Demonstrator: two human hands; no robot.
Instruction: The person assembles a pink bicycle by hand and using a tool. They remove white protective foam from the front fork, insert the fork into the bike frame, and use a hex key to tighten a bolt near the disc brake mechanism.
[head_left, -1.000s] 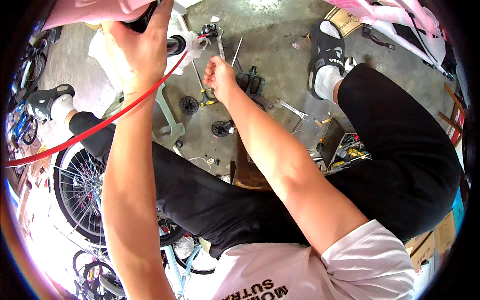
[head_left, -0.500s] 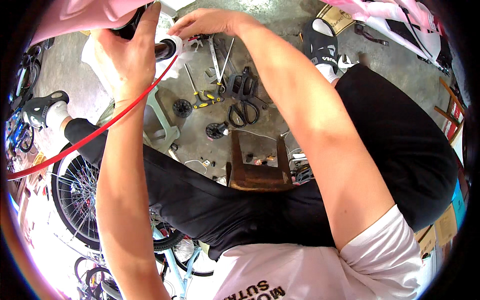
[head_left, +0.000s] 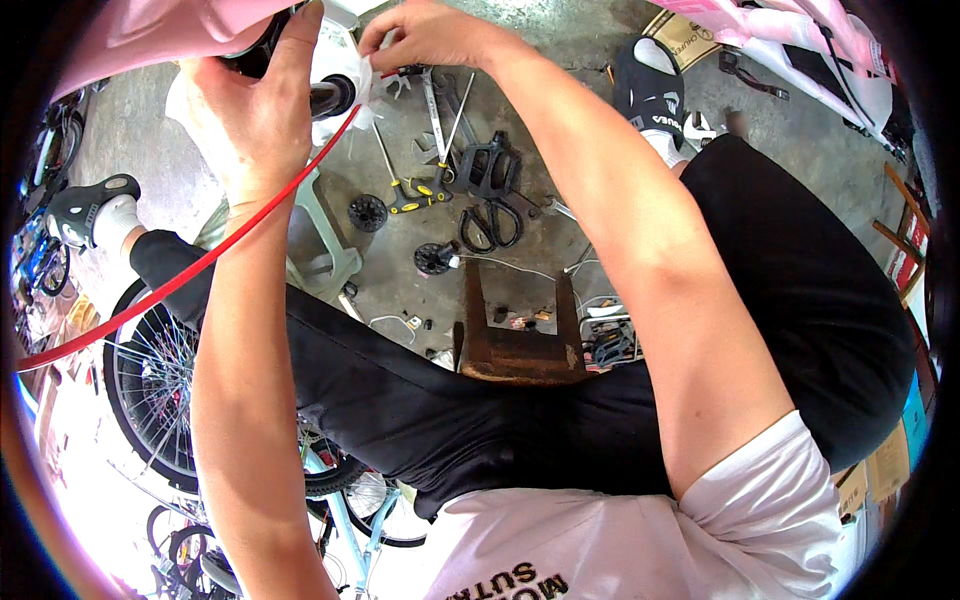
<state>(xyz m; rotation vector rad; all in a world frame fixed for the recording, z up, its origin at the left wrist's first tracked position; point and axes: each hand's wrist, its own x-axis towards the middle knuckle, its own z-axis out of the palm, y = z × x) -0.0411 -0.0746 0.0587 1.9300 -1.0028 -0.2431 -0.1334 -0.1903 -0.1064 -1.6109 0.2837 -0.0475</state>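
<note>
At the upper left, my left hand is wrapped around a black part under a pink bicycle frame, thumb pointing up. The end of a dark tube sticks out beside that hand, with crumpled white plastic wrap around it. My right hand is to the right of the tube, its fingers bent and pinched at the edge of the wrap. A red cable curves from near the tube end across my left wrist to the left edge.
Screwdriver-like tools with yellow-black handles, a black pedal, scissors and round black parts lie on the concrete floor. A wooden stool stands between my legs. A spoked wheel is at left, cardboard at upper right.
My right hand has moved slightly up and to the right, away from the tube end, and the wrap is drawn out a little. My left hand keeps its grip.
</note>
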